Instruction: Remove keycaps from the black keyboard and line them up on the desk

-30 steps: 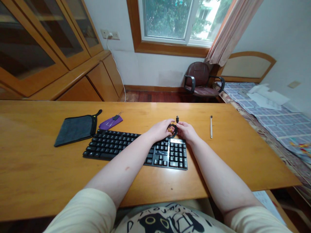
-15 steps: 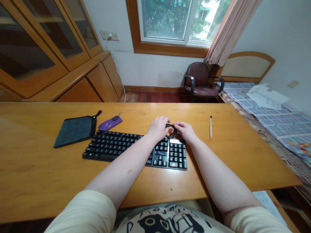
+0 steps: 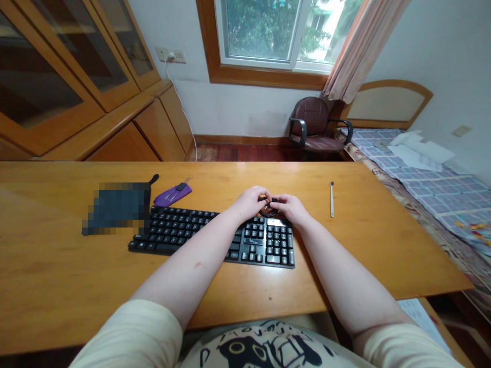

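A coiled black cable (image 3: 269, 214) sits between my hands, just past the top right part of the black keyboard (image 3: 255, 241). My left hand (image 3: 251, 203) pinches the coil from the left, with thumb and fingers bent around its upper side. From the right, my right hand (image 3: 290, 208) grips the same coil between thumb and fingers, and the fingertips of both hands nearly meet over it. Part of the coil is hidden by the fingers. The keyboard lies flat, and my left forearm crosses above its middle.
Left of the keyboard lie a dark pouch (image 3: 118, 207), blurred in this view, and a purple cloth item (image 3: 172, 194) with a small dark piece on top. A thin white brush-like tool (image 3: 332, 200) rests to the right. Beyond the wooden desk (image 3: 368, 240) stands an armchair (image 3: 312, 122).
My fingertips have drawn closer together over the cable coil, covering more of its ring. The keyboard and other desk items stay in place; the view has shifted slightly.
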`<state>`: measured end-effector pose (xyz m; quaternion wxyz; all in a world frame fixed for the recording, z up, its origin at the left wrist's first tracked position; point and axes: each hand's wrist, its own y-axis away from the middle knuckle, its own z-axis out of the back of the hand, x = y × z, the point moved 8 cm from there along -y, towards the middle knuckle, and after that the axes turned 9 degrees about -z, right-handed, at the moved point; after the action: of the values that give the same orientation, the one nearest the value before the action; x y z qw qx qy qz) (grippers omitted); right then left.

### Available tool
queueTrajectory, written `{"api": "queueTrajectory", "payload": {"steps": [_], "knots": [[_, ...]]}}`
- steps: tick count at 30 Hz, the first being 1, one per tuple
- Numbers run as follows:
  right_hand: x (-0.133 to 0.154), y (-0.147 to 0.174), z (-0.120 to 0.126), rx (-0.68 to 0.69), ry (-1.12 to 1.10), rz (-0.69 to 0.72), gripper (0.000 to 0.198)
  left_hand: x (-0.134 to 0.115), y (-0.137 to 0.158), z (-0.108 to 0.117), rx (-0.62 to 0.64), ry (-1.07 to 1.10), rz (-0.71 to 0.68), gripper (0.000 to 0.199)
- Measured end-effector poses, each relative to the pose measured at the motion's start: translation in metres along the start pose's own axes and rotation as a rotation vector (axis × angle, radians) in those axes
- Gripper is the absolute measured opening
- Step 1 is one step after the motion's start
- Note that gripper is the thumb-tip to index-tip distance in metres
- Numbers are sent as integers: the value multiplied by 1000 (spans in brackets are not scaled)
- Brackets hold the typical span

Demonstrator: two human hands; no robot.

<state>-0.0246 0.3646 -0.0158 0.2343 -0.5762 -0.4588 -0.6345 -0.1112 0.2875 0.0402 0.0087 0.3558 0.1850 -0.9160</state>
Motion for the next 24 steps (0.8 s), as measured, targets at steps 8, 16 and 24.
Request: {"api": "queueTrajectory", "payload": {"steps": [8, 16, 24], "knots": [[-10, -2, -1, 109, -259, -74, 35, -16, 0, 3, 8, -141, -164, 17], [-9, -3, -2, 77, -129, -74, 35, -9, 0, 8, 2, -180, -32, 19], [-6, 0, -8, 90, -122, -51, 44, 20, 5, 14, -120, -12, 284, 18]]}}
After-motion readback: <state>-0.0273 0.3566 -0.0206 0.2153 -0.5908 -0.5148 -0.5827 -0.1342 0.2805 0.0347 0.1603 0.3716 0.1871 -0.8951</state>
